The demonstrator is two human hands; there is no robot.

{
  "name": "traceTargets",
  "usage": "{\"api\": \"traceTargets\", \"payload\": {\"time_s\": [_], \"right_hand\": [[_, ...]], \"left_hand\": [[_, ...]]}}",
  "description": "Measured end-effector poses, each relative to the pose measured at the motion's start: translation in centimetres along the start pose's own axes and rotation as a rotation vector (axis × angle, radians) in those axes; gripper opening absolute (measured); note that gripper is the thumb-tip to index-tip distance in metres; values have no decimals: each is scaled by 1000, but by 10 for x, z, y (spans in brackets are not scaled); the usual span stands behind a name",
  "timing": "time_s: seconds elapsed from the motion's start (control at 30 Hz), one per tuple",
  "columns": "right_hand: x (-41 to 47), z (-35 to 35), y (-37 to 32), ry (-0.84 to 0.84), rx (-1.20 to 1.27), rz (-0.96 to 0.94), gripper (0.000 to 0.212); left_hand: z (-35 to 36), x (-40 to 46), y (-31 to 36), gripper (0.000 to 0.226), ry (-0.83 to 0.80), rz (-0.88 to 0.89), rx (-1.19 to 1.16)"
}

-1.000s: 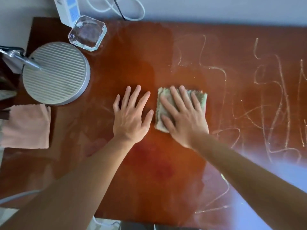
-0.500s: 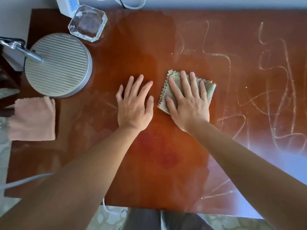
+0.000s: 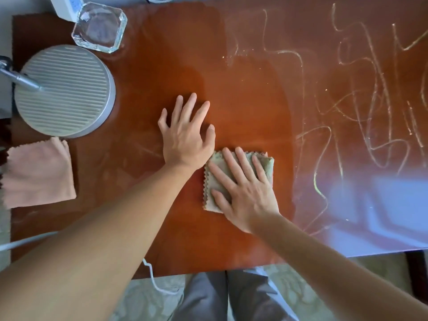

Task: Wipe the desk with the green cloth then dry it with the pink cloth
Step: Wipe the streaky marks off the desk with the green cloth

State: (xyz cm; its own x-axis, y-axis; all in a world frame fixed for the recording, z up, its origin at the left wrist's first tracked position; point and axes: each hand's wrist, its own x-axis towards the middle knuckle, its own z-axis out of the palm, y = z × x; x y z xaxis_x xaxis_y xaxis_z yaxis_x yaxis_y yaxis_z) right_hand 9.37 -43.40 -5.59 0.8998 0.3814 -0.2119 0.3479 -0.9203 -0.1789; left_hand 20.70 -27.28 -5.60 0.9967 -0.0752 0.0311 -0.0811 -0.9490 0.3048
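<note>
Just two cloths: green cloth point(image 3: 266, 162), pink cloth point(image 3: 38, 173)

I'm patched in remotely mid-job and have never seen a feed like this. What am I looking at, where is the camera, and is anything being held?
There is no machine here: these are a person's two bare arms, filmed by one wide-angle camera worn on their head, looking down at a reddish wooden desk. The right hand lies flat, fingers straight, pressing a folded green cloth onto the desk. The left hand rests open on the bare wood beside it, holding nothing. A folded pink cloth lies at the left edge, untouched. Behind it stand a round ribbed grey base and a clear glass dish. Pale scribbled marks cover the right part of the desk.
</note>
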Motion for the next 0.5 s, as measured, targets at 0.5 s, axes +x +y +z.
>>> {"api": "traceTargets", "payload": {"time_s": [0.5], "right_hand": [[-127, 29, 18, 146, 89, 380, 58]], "left_hand": [[8, -22, 26, 58, -85, 284, 57]]}}
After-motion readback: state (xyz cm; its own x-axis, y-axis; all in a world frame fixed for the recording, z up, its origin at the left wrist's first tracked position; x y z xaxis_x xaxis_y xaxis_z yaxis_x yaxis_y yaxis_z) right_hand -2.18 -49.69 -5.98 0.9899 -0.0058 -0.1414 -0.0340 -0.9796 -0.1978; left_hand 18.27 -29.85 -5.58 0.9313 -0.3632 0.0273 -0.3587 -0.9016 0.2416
